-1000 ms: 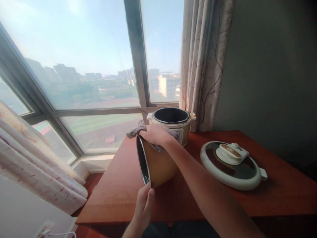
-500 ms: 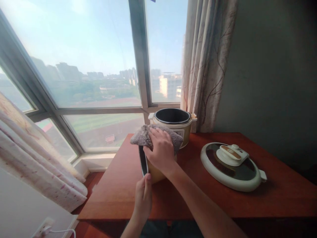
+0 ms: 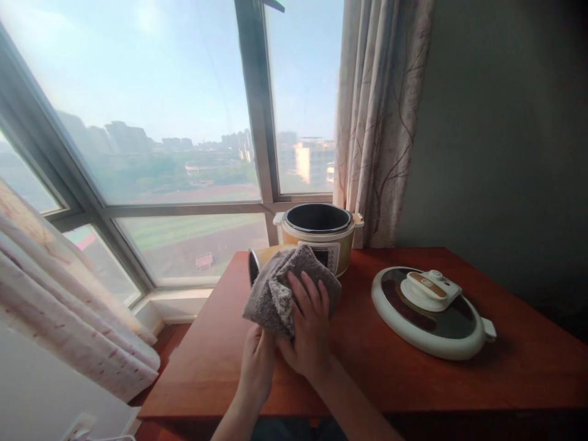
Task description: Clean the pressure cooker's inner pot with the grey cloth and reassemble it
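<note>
A gold-coloured inner pot (image 3: 267,252) lies tipped on its side, its dark opening facing left. Most of it is hidden under a grey towel (image 3: 266,297) draped over its outer wall. My right hand (image 3: 309,324) presses the towel against the pot, fingers bent over the cloth. At the pot's near edge my left hand (image 3: 258,361) is closed on the rim, its fingertips partly covered by the towel. Just behind stands the cooker body (image 3: 294,236), cream and gold, with a dark open top and a control panel on its front.
A round cooker lid (image 3: 390,312) with a white handle rests on the right of the reddish-brown table (image 3: 202,367). Behind the table are a window (image 3: 184,208) and a curtain (image 3: 376,122). Another curtain (image 3: 92,324) hangs at the left.
My right hand has slid the towel down the pot's side toward me, and more of the cooker's panel shows. My left hand stays at the rim, slightly further left.
</note>
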Demonstrator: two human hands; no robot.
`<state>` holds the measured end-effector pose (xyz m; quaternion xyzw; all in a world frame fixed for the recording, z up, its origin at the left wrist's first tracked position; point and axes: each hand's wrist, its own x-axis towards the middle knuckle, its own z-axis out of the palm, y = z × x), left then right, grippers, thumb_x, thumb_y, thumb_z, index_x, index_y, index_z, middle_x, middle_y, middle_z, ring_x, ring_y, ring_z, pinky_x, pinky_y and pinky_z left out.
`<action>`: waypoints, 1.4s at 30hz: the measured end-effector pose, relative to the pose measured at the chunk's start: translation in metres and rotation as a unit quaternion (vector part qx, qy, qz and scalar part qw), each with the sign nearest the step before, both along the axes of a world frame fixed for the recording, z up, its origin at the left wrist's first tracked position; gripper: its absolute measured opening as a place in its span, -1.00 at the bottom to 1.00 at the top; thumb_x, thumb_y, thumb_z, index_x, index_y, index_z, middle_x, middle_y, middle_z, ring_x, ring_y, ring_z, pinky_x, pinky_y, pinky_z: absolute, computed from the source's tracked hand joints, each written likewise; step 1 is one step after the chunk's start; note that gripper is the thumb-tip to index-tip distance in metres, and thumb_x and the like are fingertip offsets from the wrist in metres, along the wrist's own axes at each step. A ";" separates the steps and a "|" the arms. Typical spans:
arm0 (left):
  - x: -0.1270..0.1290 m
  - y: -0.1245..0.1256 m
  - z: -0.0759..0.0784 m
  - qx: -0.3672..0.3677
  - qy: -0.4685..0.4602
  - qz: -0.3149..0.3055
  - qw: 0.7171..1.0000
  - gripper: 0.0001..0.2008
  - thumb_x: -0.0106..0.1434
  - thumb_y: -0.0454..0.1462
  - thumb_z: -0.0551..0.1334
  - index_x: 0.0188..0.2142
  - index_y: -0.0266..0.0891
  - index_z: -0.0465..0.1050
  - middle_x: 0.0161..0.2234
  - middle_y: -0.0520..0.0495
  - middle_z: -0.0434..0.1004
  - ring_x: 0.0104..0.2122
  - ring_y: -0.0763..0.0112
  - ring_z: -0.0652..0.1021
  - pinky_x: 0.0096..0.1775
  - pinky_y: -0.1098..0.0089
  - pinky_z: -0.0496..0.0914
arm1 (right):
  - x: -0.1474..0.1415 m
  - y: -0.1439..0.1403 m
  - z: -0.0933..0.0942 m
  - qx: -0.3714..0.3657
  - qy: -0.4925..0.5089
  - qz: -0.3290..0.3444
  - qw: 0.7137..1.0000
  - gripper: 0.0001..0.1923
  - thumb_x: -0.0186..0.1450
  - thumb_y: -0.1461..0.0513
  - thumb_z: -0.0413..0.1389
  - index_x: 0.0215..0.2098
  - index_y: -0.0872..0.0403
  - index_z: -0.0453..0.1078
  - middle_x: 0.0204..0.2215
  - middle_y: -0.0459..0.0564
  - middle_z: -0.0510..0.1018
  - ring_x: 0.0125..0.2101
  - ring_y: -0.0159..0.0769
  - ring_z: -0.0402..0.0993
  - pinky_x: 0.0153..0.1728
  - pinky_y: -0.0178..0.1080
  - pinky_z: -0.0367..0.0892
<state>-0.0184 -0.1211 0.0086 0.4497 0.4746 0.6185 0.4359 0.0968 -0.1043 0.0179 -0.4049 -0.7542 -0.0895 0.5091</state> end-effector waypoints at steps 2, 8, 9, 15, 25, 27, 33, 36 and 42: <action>-0.004 0.001 0.006 -0.005 0.015 -0.012 1.000 -0.50 0.16 0.14 0.26 -0.44 -0.30 0.55 -0.65 0.00 0.42 -0.52 0.32 0.44 -0.37 0.37 0.42 | -0.001 0.009 0.024 -0.035 -0.028 -0.005 0.999 -0.46 0.25 0.16 0.04 0.19 0.07 0.28 0.34 0.06 0.19 0.35 -0.01 -0.05 0.32 0.14 -0.21; -0.012 -0.003 0.010 0.016 0.101 -0.053 0.993 -0.40 0.24 0.20 0.14 -0.34 -0.31 0.58 -0.53 -0.06 0.50 -0.51 0.34 0.42 -0.39 0.40 0.38 | -0.009 0.046 0.091 -0.166 -0.069 -0.023 0.983 -0.49 0.34 0.07 -0.01 0.20 0.09 0.32 0.24 0.08 0.36 0.25 -0.06 0.16 0.29 0.02 -0.09; -0.012 -0.005 0.006 0.024 0.118 -0.043 0.992 -0.40 0.25 0.20 0.11 -0.33 -0.31 0.58 -0.54 -0.05 0.49 -0.52 0.35 0.40 -0.40 0.41 0.37 | -0.010 0.053 0.099 -0.187 -0.075 -0.024 0.979 -0.52 0.35 0.07 -0.03 0.15 0.09 0.36 0.19 0.09 0.42 0.21 -0.06 0.22 0.26 0.02 -0.04; -0.013 -0.009 -0.032 0.103 0.219 -0.032 0.970 -0.52 0.32 0.06 0.12 -0.17 -0.29 0.58 -0.51 -0.04 0.48 -0.44 0.31 0.47 -0.32 0.41 0.41 | -0.007 0.098 0.131 -0.332 -0.129 -0.007 0.934 -0.56 0.33 0.02 -0.10 -0.10 0.08 0.48 -0.06 0.16 0.59 -0.01 0.00 0.46 0.01 -0.04 0.26; -0.027 0.002 -0.043 0.101 0.256 -0.031 0.961 -0.62 0.33 -0.05 0.14 -0.50 -0.26 0.40 -0.56 0.02 0.36 -0.52 0.43 0.37 -0.40 0.48 0.31 | -0.013 0.108 0.124 -0.301 -0.135 -0.034 0.943 -0.54 0.30 -0.08 -0.03 -0.05 -0.02 0.46 -0.02 0.06 0.57 0.02 -0.03 0.43 0.04 -0.05 0.23; -0.022 -0.002 -0.039 0.088 0.236 -0.023 0.967 -0.64 0.31 -0.05 0.17 -0.48 -0.25 0.42 -0.56 0.01 0.38 -0.52 0.42 0.37 -0.41 0.48 0.29 | -0.015 0.101 0.117 -0.262 -0.115 -0.045 0.957 -0.58 0.30 -0.04 -0.01 -0.04 -0.01 0.44 0.00 0.06 0.55 0.05 -0.04 0.39 0.07 -0.04 0.21; -0.008 -0.012 -0.027 0.068 0.200 -0.001 0.977 -0.63 0.32 -0.03 0.15 -0.37 -0.26 0.52 -0.56 0.02 0.38 -0.51 0.39 0.37 -0.41 0.45 0.28 | -0.013 0.071 0.095 -0.180 -0.072 -0.064 0.979 -0.50 0.31 0.04 0.03 0.15 0.07 0.36 0.21 0.12 0.39 0.21 0.00 0.20 0.22 0.04 0.03; -0.004 -0.011 -0.017 0.059 0.160 -0.009 0.985 -0.62 0.30 0.00 0.18 -0.27 -0.28 0.56 -0.48 -0.03 0.49 -0.45 0.33 0.43 -0.37 0.43 0.31 | -0.011 0.051 0.080 -0.153 -0.051 -0.069 0.984 -0.44 0.30 0.09 0.05 0.23 0.11 0.31 0.29 0.12 0.28 0.29 0.02 0.07 0.28 0.06 -0.09; -0.001 -0.004 0.014 0.041 0.055 -0.030 0.997 -0.55 0.27 0.05 0.21 -0.14 -0.27 0.58 -0.36 -0.10 0.60 -0.33 0.26 0.51 -0.23 0.39 0.40 | -0.003 0.014 0.048 -0.102 -0.040 -0.055 0.992 -0.37 0.24 0.16 0.08 0.27 0.11 0.24 0.39 0.08 0.08 0.37 0.02 -0.14 0.33 0.13 -0.23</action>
